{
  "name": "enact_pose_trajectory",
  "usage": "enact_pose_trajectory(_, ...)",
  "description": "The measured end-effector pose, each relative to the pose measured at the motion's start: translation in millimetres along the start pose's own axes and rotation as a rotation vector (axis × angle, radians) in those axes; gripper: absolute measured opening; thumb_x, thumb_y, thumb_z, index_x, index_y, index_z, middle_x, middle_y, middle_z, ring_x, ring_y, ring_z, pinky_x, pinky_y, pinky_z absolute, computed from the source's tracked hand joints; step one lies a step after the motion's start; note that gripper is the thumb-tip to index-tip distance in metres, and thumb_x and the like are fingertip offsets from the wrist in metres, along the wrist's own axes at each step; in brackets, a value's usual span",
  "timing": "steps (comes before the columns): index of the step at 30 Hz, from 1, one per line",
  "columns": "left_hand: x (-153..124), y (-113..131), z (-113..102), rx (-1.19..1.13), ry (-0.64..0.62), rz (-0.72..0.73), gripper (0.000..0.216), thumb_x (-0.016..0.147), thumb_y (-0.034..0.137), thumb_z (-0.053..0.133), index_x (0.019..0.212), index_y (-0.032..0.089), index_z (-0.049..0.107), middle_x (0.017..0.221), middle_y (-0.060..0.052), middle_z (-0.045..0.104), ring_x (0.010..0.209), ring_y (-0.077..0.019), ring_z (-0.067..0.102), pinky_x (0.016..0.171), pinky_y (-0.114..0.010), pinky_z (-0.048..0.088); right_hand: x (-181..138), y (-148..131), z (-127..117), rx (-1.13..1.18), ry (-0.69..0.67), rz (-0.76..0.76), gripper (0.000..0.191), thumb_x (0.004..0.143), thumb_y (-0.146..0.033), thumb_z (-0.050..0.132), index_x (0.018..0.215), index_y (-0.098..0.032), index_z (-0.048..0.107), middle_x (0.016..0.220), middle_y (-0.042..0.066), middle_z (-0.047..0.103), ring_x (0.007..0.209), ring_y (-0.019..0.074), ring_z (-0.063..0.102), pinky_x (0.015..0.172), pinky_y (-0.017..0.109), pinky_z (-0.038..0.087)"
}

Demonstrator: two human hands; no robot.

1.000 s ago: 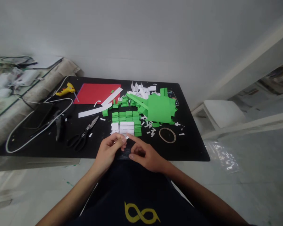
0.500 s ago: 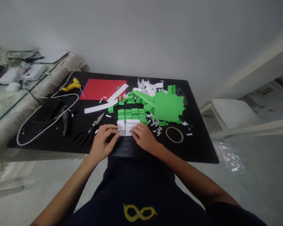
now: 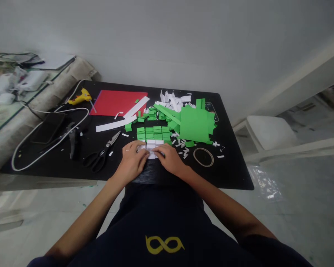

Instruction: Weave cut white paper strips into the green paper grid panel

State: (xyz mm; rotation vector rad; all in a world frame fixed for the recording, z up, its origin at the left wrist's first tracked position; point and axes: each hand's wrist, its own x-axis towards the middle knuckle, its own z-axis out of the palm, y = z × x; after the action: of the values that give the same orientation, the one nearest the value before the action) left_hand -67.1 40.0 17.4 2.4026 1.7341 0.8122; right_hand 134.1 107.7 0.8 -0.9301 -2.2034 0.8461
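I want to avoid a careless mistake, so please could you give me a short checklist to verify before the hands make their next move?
1. Left hand at the white folded pieces: ok, at their left side.
2. Right hand at the same pieces: ok; whether its fingertips grip or only press, cannot tell.
3. Green folded pieces in rows beyond the white ones: ok.
4. Work area free of loose white scraps: not ok, they are strewn just right of the rows.
5. Scissors apart from both hands: ok, lying to the left.
6. Yellow glue gun switched off: cannot tell.
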Motion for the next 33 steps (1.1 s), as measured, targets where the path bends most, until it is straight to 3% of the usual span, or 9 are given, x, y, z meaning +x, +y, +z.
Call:
enact_pose_trajectory(16,-0.9,2.7,9.1,-0.053,0.027,-0.043,0.018,0.101,0.023,0.056,0.101,0.022,0.074,0.130,-0.014,0.067,0.129,-0.0336,0.055,0.111,-0.056,0.040,1.2,-1.1,-1.5,-0.018,-0.034,0.009,0.019,0.096,-0.007,0.064,0.104,-0.020,0.077,0.104,0.008,0.078,0.102,0.0241,0.067,0.095,0.040,0.050)
enact_pose_trajectory(23,-1.5,3.7,9.8,-0.041,0.043,-0.061,0.019,0.102,0.026,0.056,0.102,0.021,0.074,0.123,-0.012,0.071,0.124,-0.0316,0.058,0.109,-0.052,0.042,5.6,-6.2,2.5,-0.087,-0.057,0.020,0.002,0.096,-0.017,0.072,0.095,-0.018,0.073,0.102,0.009,0.077,0.100,0.0249,0.064,0.094,0.039,0.047)
enact_pose_trajectory(33,-2.5,11.8,15.9,-0.024,0.150,-0.163,0.019,0.097,0.030,0.064,0.083,0.021,0.073,0.111,-0.012,0.076,0.108,-0.0319,0.063,0.099,-0.051,0.045,3.4,-12.4,7.7,-0.168,-0.066,0.031,0.014,0.104,-0.019,0.059,0.094,-0.020,0.070,0.100,0.009,0.072,0.099,0.0258,0.058,0.092,0.039,0.044)
